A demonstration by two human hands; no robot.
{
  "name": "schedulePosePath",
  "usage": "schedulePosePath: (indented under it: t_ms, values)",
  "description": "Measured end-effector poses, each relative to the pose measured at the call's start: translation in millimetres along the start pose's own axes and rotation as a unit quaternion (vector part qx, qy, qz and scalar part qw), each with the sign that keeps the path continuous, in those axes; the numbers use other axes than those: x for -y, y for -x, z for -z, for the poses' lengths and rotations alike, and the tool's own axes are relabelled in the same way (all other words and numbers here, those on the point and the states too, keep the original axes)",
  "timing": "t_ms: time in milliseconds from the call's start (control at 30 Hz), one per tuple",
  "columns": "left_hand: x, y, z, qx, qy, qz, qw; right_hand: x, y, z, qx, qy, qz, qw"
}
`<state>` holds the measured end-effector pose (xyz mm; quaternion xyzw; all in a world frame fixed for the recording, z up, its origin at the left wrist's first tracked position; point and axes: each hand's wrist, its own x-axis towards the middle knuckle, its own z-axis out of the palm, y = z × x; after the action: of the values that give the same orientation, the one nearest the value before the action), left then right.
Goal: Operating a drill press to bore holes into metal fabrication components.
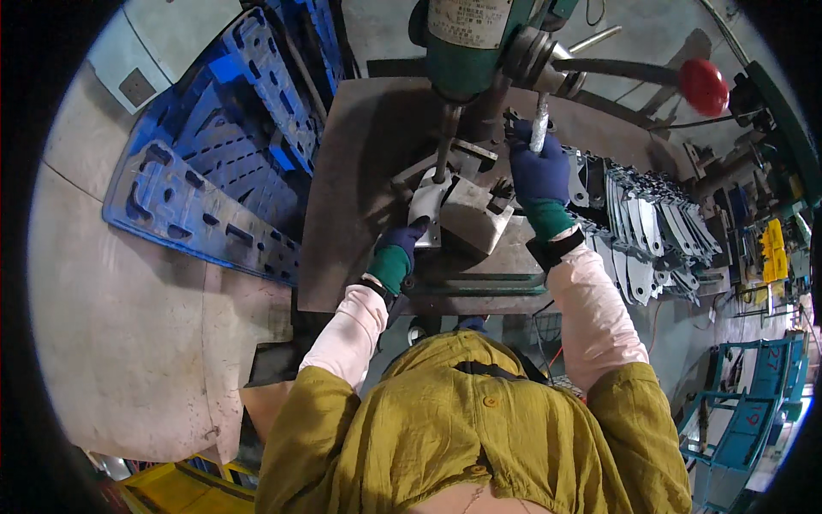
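Observation:
My right hand, in a blue and green glove, is closed round a silver-wrapped feed handle of the green drill press. My left hand, gloved alike, grips the near end of a small grey metal plate. That plate lies in a metal fixture on the press table. From above, the drill spindle comes down onto the plate's far end; its tip is hidden there. The left fingers are partly out of sight round the plate's edge.
Many flat metal plates lie in overlapping rows on the right of the brown table. Another press lever with a red knob sticks out at upper right. Blue plastic pallets lean at the left. Blue metal racks stand at lower right.

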<state>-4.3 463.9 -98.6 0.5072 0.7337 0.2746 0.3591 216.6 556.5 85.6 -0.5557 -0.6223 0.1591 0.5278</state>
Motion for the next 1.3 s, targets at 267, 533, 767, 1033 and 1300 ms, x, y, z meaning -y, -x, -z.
schedulePosePath:
  t_ms: [267, 533, 767, 1033, 1300]
  values:
    - [-37.2, 22.6, 21.9, 0.004, 0.172, 0.123, 0.977, -17.9, -9.6, -2.9, -0.072, 0.067, 0.076, 0.992]
    - [-38.9, 26.0, 3.5, -0.011, 0.482, 0.162, 0.861, -16.6, -18.1, -1.4, -0.082, 0.109, 0.152, 0.979]
    - [-20.7, 14.8, -0.3, 0.016, 0.433, 0.163, 0.886, -45.4, -53.6, -6.0, -0.107, 0.256, 0.255, 0.926]
    - [-25.2, 20.0, 6.1, 0.009, 0.392, 0.237, 0.889, -33.7, -153.2, 25.5, -0.083, 0.280, 0.384, 0.876]
    - [-57.4, 38.4, 7.1, -0.019, 0.384, 0.118, 0.916, -101.1, -113.5, 17.6, 0.033, 0.176, 0.193, 0.965]
